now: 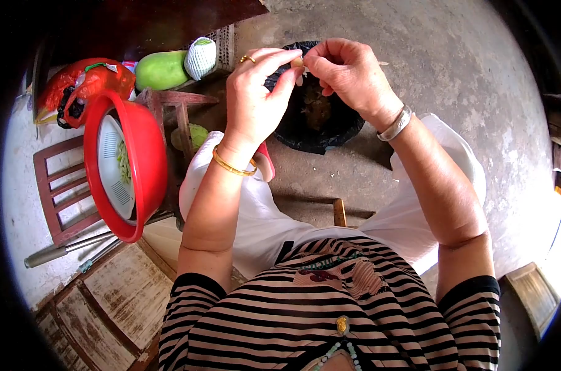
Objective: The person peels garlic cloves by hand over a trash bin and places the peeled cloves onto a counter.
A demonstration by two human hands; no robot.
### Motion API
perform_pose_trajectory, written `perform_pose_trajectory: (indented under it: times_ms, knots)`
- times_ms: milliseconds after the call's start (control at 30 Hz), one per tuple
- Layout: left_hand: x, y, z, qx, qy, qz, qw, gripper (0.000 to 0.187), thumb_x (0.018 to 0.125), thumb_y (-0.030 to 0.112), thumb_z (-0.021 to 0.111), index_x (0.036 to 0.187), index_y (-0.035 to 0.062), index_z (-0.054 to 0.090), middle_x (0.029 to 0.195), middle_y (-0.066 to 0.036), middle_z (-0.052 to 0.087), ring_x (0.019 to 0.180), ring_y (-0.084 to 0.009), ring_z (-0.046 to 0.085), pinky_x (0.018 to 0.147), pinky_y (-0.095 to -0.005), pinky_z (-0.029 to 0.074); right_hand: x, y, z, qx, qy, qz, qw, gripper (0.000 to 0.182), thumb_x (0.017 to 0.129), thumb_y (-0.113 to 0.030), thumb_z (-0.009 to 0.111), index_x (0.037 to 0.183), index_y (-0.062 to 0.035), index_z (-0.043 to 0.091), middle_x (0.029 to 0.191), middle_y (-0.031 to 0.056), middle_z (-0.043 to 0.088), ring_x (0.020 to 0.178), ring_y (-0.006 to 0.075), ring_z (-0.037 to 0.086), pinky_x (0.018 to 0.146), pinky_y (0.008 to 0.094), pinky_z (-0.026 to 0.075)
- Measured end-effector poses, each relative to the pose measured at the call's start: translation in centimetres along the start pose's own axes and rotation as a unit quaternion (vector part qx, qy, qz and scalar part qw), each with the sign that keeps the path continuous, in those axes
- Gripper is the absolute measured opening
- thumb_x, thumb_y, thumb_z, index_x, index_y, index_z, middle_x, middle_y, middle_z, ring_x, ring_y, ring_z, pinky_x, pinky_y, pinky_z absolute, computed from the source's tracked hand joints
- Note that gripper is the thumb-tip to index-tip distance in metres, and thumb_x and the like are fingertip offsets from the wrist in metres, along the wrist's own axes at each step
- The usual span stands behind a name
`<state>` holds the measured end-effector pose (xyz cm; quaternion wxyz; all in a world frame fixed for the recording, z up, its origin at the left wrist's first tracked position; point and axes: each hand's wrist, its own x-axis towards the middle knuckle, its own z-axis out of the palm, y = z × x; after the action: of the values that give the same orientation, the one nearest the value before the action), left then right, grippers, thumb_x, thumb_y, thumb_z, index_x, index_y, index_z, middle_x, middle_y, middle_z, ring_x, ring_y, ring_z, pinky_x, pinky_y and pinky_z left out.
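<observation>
Above a bin lined with a black bag (320, 146), my two hands are close together. My left hand (255, 93) pinches a small pale clove-like piece (297, 63) between thumb and fingertips; it resembles garlic, but it is too small to be sure. My right hand (352, 77) is closed in a pinch just beside it, and what its fingertips hold is too small to make out. Light brown scraps (317, 111) lie inside the bin.
To the left, a red basin (145, 167) holding a white basket (111, 164) of pale green pieces rests on a wooden chair (61, 185). Behind it are a red plastic bag (101, 77), a green gourd (161, 70) and a net-wrapped fruit (200, 60).
</observation>
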<state>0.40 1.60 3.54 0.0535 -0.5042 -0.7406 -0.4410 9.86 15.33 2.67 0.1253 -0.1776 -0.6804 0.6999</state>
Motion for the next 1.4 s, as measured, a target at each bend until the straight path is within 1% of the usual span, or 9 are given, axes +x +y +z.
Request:
perform_pose_trajectory:
  times_ms: [133, 267, 500, 600, 733, 800, 1133, 1267, 1400]
  knots:
    - [0.0, 0.5, -0.1, -0.068, -0.007, -0.067, 0.995, 0.018, 0.077, -0.002, 0.063, 0.094, 0.0029, 0.065, 0.084, -0.007, 0.065, 0.074, -0.0152, 0.063, 0.070, -0.0254, 0.049, -0.2, -0.3, 0.1, 0.035, -0.011, 0.003, 0.999, 0.020, 0.081, -0.020, 0.061, 0.083, 0.0001, 0.063, 0.070, 0.0018, 0.060, 0.058, 0.0072, 0.054, 0.051, 0.0213, 0.047]
    - [-0.3, 0.1, -0.1, -0.273, -0.015, -0.200, 0.941, 0.017, 0.081, -0.002, 0.061, 0.098, 0.0004, 0.064, 0.088, -0.003, 0.065, 0.075, -0.0090, 0.060, 0.071, -0.0219, 0.049, -0.2, -0.2, 0.0, 0.044, -0.019, 0.003, 0.999, 0.020, 0.080, -0.020, 0.062, 0.084, 0.0003, 0.063, 0.070, 0.0015, 0.060, 0.059, 0.0070, 0.054, 0.053, 0.0212, 0.048]
    - [-0.1, 0.0, -0.4, -0.413, 0.022, -0.301, 0.859, 0.018, 0.083, 0.006, 0.064, 0.100, 0.0010, 0.063, 0.090, -0.004, 0.064, 0.083, -0.0077, 0.058, 0.076, -0.0200, 0.046, -0.1, -0.3, 0.0, 0.052, -0.003, 0.011, 0.999, 0.021, 0.080, -0.019, 0.061, 0.086, 0.0005, 0.062, 0.071, 0.0016, 0.060, 0.059, 0.0074, 0.055, 0.053, 0.0214, 0.048]
    - [-0.2, -0.6, -0.8, -0.404, 0.000, -0.308, 0.861, 0.020, 0.087, 0.007, 0.056, 0.105, -0.0002, 0.060, 0.096, -0.007, 0.063, 0.086, -0.0130, 0.059, 0.079, -0.0260, 0.047, -0.1, -0.4, -0.2, 0.054, 0.010, 0.011, 0.998, 0.020, 0.079, -0.018, 0.061, 0.086, 0.0004, 0.062, 0.071, 0.0019, 0.060, 0.059, 0.0075, 0.055, 0.054, 0.0219, 0.048]
    - [-0.2, -0.9, -1.1, -0.485, -0.013, -0.329, 0.810, 0.021, 0.088, 0.009, 0.054, 0.107, 0.0006, 0.059, 0.097, -0.007, 0.062, 0.087, -0.0140, 0.057, 0.081, -0.0282, 0.045, 0.1, -0.2, -0.6, 0.028, 0.021, -0.002, 0.999, 0.019, 0.079, -0.018, 0.061, 0.086, -0.0005, 0.063, 0.071, 0.0021, 0.060, 0.060, 0.0073, 0.054, 0.056, 0.0224, 0.047]
    - [-0.2, -0.7, -1.2, -0.499, -0.018, -0.335, 0.799, 0.021, 0.089, 0.009, 0.053, 0.108, 0.0011, 0.059, 0.097, -0.008, 0.062, 0.088, -0.0144, 0.056, 0.082, -0.0286, 0.044, 0.4, 0.5, -0.4, -0.017, 0.036, -0.073, 0.997, 0.017, 0.080, -0.017, 0.059, 0.086, -0.0009, 0.063, 0.070, 0.0023, 0.060, 0.061, 0.0073, 0.055, 0.058, 0.0230, 0.047]
    - [-0.1, -0.8, -1.1, -0.475, -0.024, -0.318, 0.820, 0.020, 0.088, 0.009, 0.054, 0.106, 0.0021, 0.058, 0.096, -0.006, 0.061, 0.088, -0.0139, 0.056, 0.080, -0.0275, 0.043, -0.2, 0.2, 0.4, -0.007, -0.010, -0.067, 0.998, 0.028, 0.088, -0.027, 0.056, 0.088, 0.0005, 0.062, 0.070, 0.0049, 0.061, 0.060, 0.0084, 0.055, 0.057, 0.0239, 0.047]
    - [-0.1, -0.5, -1.1, -0.461, -0.016, -0.332, 0.823, 0.019, 0.088, 0.010, 0.056, 0.105, 0.0027, 0.059, 0.094, -0.005, 0.061, 0.086, -0.0130, 0.056, 0.078, -0.0267, 0.043, 0.1, 1.2, 0.6, 0.005, -0.026, -0.128, 0.991, 0.021, 0.085, -0.020, 0.063, 0.088, 0.0008, 0.063, 0.072, 0.0055, 0.064, 0.064, 0.0081, 0.058, 0.059, 0.0238, 0.048]
    - [-0.2, -0.6, -0.8, -0.450, -0.015, -0.346, 0.823, 0.016, 0.085, 0.013, 0.061, 0.099, 0.0042, 0.062, 0.090, -0.002, 0.063, 0.083, -0.0086, 0.057, 0.073, -0.0218, 0.043, 0.0, 1.2, 0.4, -0.031, -0.033, -0.112, 0.993, 0.015, 0.081, -0.015, 0.065, 0.085, 0.0001, 0.064, 0.070, 0.0047, 0.064, 0.065, 0.0076, 0.058, 0.061, 0.0237, 0.049]
